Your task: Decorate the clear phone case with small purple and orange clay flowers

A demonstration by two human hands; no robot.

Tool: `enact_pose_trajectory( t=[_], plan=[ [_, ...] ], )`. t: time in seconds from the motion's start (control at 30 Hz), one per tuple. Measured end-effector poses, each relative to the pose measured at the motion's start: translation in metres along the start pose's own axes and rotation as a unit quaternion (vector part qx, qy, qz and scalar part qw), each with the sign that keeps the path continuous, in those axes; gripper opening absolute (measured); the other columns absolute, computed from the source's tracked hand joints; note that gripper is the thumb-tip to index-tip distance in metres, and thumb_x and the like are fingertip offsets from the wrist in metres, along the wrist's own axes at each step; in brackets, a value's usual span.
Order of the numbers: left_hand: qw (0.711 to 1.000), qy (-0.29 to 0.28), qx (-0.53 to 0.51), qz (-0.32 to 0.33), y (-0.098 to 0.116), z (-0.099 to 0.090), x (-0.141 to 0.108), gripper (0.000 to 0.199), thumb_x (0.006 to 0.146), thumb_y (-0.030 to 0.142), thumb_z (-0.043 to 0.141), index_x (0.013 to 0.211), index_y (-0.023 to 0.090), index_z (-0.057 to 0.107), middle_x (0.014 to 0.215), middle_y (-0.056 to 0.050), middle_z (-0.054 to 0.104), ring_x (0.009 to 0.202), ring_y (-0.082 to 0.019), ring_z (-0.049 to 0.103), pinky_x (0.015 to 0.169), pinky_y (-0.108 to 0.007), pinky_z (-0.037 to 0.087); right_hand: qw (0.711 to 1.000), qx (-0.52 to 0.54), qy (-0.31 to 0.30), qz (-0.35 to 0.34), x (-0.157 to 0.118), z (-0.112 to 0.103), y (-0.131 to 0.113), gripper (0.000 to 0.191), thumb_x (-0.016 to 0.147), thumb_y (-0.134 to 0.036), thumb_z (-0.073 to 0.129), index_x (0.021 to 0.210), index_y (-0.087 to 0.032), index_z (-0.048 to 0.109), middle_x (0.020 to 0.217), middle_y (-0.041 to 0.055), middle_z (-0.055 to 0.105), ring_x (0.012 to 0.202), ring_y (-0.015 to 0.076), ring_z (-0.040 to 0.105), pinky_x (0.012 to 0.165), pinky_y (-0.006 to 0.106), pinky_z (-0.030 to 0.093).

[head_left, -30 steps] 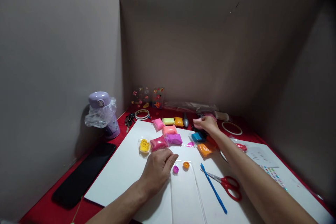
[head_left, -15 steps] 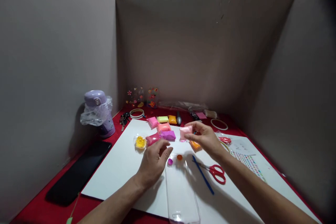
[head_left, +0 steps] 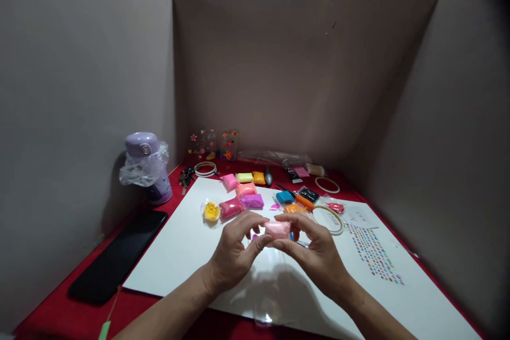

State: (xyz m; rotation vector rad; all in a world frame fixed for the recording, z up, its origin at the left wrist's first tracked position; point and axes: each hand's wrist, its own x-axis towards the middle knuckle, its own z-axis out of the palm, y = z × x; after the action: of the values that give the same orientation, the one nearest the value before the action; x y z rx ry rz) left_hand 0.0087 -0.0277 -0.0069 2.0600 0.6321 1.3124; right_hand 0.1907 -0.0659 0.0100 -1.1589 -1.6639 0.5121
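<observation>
A light pink clay packet (head_left: 278,230) in clear wrap is held up between both hands. My left hand (head_left: 239,249) pinches its left end between thumb and fingers. At the other end, my right hand (head_left: 313,249) grips it the same way. Below them a clear phone case (head_left: 266,319) lies on the white board (head_left: 175,255), partly hidden by the hands and their shadow. Scissors and a blue tool under the right hand are mostly covered. Just beyond the hands lie a crimson clay packet (head_left: 231,207), a purple one (head_left: 252,201) and an orange one (head_left: 294,209).
Yellow clay (head_left: 211,212) sits in opened wrap at left. A black phone (head_left: 119,255) and a lilac bottle (head_left: 145,164) stand along the left side. Blue (head_left: 285,197) and black (head_left: 308,194) packets, a hoop (head_left: 337,226) and a gem sticker sheet (head_left: 374,255) lie to the right.
My right hand has brought the light pink packet down and left to my left hand, which now grips it too. The view has shifted slightly.
</observation>
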Motion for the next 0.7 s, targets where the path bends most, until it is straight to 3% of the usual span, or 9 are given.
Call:
enact_pose_trajectory(
  t=[0.13, 0.27, 0.4, 0.53, 0.7],
  plan=[
    [0.993, -0.036, -0.08, -0.084, 0.004, 0.004, 0.001, 0.018, 0.088, 0.03, 0.057, 0.098, 0.016, 0.062, 0.088, -0.006, 0.064, 0.075, -0.014, 0.056, 0.068, -0.027, 0.045, 0.996, 0.04, -0.037, 0.066, -0.006, -0.004, 0.001, 0.031, 0.076, -0.036, 0.072, 0.104, -0.024, 0.065, 0.077, -0.0009, 0.062, 0.067, 0.0143, 0.052, 0.062, 0.026, 0.044],
    [0.956, -0.048, -0.221, -0.189, 0.004, 0.009, 0.001, 0.022, 0.086, 0.035, 0.058, 0.093, 0.014, 0.058, 0.074, -0.002, 0.059, 0.064, -0.012, 0.054, 0.058, -0.024, 0.044, 0.982, 0.123, -0.082, 0.12, -0.01, -0.006, 0.006, 0.031, 0.084, -0.038, 0.064, 0.109, -0.021, 0.062, 0.077, 0.0003, 0.06, 0.068, 0.0132, 0.053, 0.063, 0.025, 0.044],
    [0.937, -0.038, -0.26, -0.232, 0.001, 0.011, 0.003, 0.023, 0.087, 0.036, 0.056, 0.083, 0.013, 0.057, 0.06, 0.001, 0.055, 0.052, -0.01, 0.051, 0.052, -0.023, 0.042, 0.949, 0.238, -0.105, 0.176, -0.008, -0.005, 0.009, 0.028, 0.084, -0.043, 0.062, 0.095, -0.017, 0.063, 0.068, -0.0002, 0.057, 0.056, 0.0097, 0.048, 0.05, 0.022, 0.039],
    [0.937, -0.029, -0.256, -0.234, 0.0, 0.01, 0.002, 0.017, 0.085, 0.028, 0.059, 0.095, 0.015, 0.06, 0.065, 0.001, 0.055, 0.055, -0.009, 0.05, 0.052, -0.022, 0.042, 0.913, 0.306, -0.1, 0.251, -0.008, -0.002, 0.009, 0.028, 0.084, -0.043, 0.063, 0.082, -0.016, 0.059, 0.059, -0.0023, 0.052, 0.049, 0.0077, 0.045, 0.044, 0.019, 0.038],
    [0.981, -0.038, -0.14, -0.129, 0.001, 0.007, -0.001, 0.039, 0.079, 0.008, 0.056, 0.114, 0.026, 0.061, 0.114, -0.006, 0.055, 0.088, -0.015, 0.056, 0.073, -0.026, 0.047, 0.89, 0.337, -0.077, 0.297, -0.011, 0.002, 0.01, 0.028, 0.08, -0.041, 0.068, 0.088, -0.018, 0.056, 0.053, -0.006, 0.049, 0.043, 0.0055, 0.041, 0.039, 0.015, 0.037]
  ],
)
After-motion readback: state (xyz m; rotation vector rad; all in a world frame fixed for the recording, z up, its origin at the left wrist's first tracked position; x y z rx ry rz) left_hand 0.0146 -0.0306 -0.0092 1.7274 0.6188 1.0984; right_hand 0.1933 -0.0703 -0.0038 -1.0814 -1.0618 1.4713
